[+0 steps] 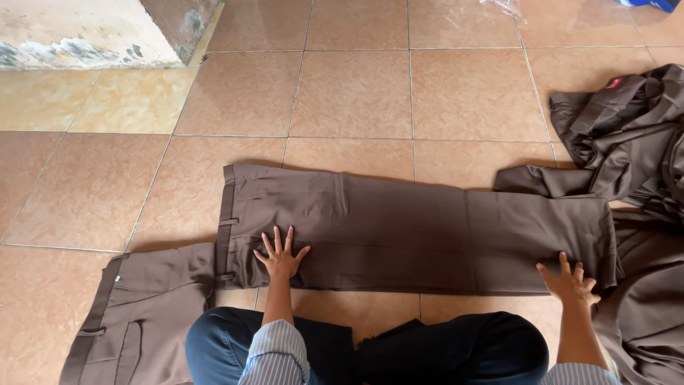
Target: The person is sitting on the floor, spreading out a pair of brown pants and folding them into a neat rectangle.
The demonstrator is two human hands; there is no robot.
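Brown trousers [420,232], laid lengthwise on the tiled floor [356,93], legs stacked flat. Left hand [281,255] spread, palm down near the waistband, pinning cloth smooth. Right hand [570,281] fingers apart, pressing the hem end, gripping nothing. Second brown trousers [142,314] near left; heaped brown garments [627,128] far right

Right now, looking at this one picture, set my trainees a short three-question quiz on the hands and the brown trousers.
1. True or false: the left hand lies flat near the waistband of the spread brown trousers.
2. The right hand rests at: A) the leg hem end B) the tiled floor C) the heap of brown garments
3. Which trousers lie under the spread pair?

Key: 1 true; 2 A; 3 second brown trousers.
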